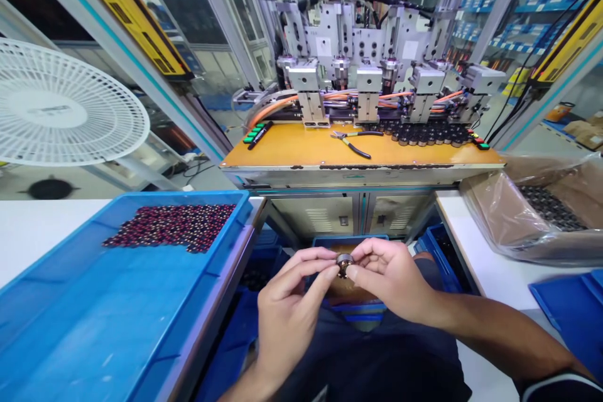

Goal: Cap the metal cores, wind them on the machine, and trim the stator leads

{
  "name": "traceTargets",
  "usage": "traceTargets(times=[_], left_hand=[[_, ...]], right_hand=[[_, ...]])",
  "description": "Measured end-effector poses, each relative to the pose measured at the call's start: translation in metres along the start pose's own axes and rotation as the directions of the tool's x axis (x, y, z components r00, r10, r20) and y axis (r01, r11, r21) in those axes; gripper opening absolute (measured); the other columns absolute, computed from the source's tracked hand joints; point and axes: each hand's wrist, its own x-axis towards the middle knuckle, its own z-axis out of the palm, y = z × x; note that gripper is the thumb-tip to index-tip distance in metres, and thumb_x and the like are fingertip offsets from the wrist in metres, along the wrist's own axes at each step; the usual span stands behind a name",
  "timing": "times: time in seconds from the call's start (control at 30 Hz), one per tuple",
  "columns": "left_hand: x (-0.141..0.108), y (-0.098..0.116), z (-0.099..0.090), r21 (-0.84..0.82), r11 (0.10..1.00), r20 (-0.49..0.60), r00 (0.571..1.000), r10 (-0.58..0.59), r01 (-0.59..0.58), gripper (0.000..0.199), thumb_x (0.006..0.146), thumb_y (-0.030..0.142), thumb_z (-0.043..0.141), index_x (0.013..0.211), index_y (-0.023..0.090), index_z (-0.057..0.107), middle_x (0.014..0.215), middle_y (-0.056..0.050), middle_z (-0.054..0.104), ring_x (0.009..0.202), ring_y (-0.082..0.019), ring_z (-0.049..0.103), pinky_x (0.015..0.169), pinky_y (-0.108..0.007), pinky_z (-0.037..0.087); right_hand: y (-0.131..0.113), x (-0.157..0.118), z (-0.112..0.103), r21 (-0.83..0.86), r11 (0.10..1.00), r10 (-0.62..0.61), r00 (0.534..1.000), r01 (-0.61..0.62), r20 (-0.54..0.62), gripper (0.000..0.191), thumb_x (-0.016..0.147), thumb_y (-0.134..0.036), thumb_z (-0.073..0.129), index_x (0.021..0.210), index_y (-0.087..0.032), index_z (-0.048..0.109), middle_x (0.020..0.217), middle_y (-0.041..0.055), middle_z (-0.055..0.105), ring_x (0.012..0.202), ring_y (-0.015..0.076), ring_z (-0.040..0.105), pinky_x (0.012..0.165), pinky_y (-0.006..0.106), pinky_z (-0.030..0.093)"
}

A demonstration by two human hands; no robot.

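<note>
A small round metal part (345, 260) with a grey rim and coppery pieces inside is held between my fingertips, above my lap. My left hand (294, 301) pinches it from the left with thumb and fingers. From the right, my right hand (393, 276) grips the same part, its thumb at the lower edge and its index finger near the top. Below the hands, a blue bin (367, 309) with a brown inside is partly hidden by them.
A blue tray (117, 301) holding many small red-and-black parts lies at left. Ahead stands a machine over an orange worktop (292, 149) with pliers (353, 141), a marker and dark round parts. A plastic-lined box (490, 220) is at right, a white fan (66, 107) at left.
</note>
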Motion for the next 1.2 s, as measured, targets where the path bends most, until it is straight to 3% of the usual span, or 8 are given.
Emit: traceTargets(times=[0.3,0.5,0.67,0.8,0.9,1.0,1.07,1.2], left_hand=[[0.000,-0.012,-0.006,-0.182,0.978,0.074,0.993,-0.089,0.101,0.009,0.084,0.023,0.073,0.076,0.022,0.075,0.098,-0.004,0.073,0.092,-0.017,0.068,0.082,-0.024,0.056],[-0.004,-0.026,-0.013,-0.311,0.943,-0.037,0.990,-0.139,0.121,0.009,0.082,0.026,0.076,0.078,0.019,0.073,0.104,-0.006,0.071,0.093,-0.019,0.066,0.083,-0.028,0.055],[-0.001,-0.048,-0.019,-0.471,0.841,-0.184,0.903,-0.388,0.266,0.026,0.067,0.038,0.087,0.067,0.016,0.072,0.092,-0.004,0.071,0.089,-0.017,0.065,0.075,-0.024,0.056],[0.002,-0.061,-0.021,-0.502,0.806,-0.229,0.851,-0.473,0.313,0.030,0.063,0.041,0.089,0.077,0.017,0.077,0.086,-0.004,0.072,0.083,-0.015,0.067,0.068,-0.018,0.055],[0.001,-0.050,-0.020,-0.500,0.828,-0.147,0.917,-0.371,0.255,0.052,0.063,0.042,0.090,0.110,0.023,0.075,0.105,-0.007,0.073,0.093,-0.019,0.068,0.073,-0.022,0.057],[-0.001,-0.027,-0.017,-0.397,0.906,0.090,0.989,-0.120,0.146,0.073,0.058,0.041,0.093,0.125,0.026,0.069,0.116,-0.011,0.070,0.100,-0.023,0.067,0.078,-0.025,0.058],[0.000,-0.015,-0.015,-0.286,0.957,0.186,0.983,0.002,0.053,0.065,0.057,0.038,0.094,0.118,0.026,0.073,0.114,-0.010,0.070,0.100,-0.023,0.068,0.080,-0.026,0.057],[0.005,-0.007,-0.013,-0.116,0.983,0.181,0.971,0.159,-0.140,0.040,0.069,0.021,0.088,0.107,0.032,0.078,0.104,-0.004,0.073,0.095,-0.017,0.070,0.083,-0.023,0.057]], right_hand=[[0.000,0.000,0.003,0.027,1.000,0.008,0.999,-0.007,-0.047,0.034,0.073,-0.044,0.079,0.085,-0.015,0.065,0.069,-0.0010,0.066,0.061,0.0112,0.061,0.058,0.025,0.053],[-0.004,0.002,0.001,0.105,0.994,0.034,0.998,-0.029,-0.051,0.036,0.069,-0.044,0.081,0.081,-0.014,0.067,0.067,-0.0004,0.069,0.058,0.0097,0.063,0.058,0.023,0.054],[-0.011,0.004,-0.001,0.204,0.979,0.039,0.996,-0.024,-0.074,0.046,0.061,-0.050,0.086,0.078,-0.013,0.067,0.063,-0.0003,0.069,0.056,0.0090,0.063,0.060,0.024,0.055],[-0.013,0.006,0.001,0.203,0.977,0.072,0.996,-0.060,-0.050,0.047,0.059,-0.052,0.087,0.076,-0.013,0.066,0.061,-0.0002,0.068,0.055,0.0094,0.062,0.059,0.025,0.055],[-0.013,0.006,0.004,0.193,0.978,0.084,0.996,-0.078,-0.022,0.047,0.060,-0.052,0.087,0.077,-0.013,0.066,0.061,-0.0005,0.068,0.056,0.0099,0.062,0.060,0.026,0.055],[-0.016,0.004,0.007,0.159,0.983,0.097,0.995,-0.097,0.011,0.047,0.060,-0.051,0.087,0.079,-0.013,0.065,0.063,-0.0010,0.068,0.057,0.0095,0.062,0.060,0.024,0.053],[-0.017,0.002,0.009,0.139,0.983,0.115,0.993,-0.119,0.038,0.048,0.060,-0.051,0.087,0.079,-0.013,0.065,0.063,-0.0016,0.067,0.057,0.0088,0.061,0.058,0.022,0.050],[-0.019,-0.001,0.012,0.151,0.977,0.144,0.987,-0.152,0.069,0.049,0.058,-0.050,0.087,0.079,-0.013,0.063,0.063,-0.0031,0.065,0.055,0.0070,0.058,0.052,0.019,0.044]])
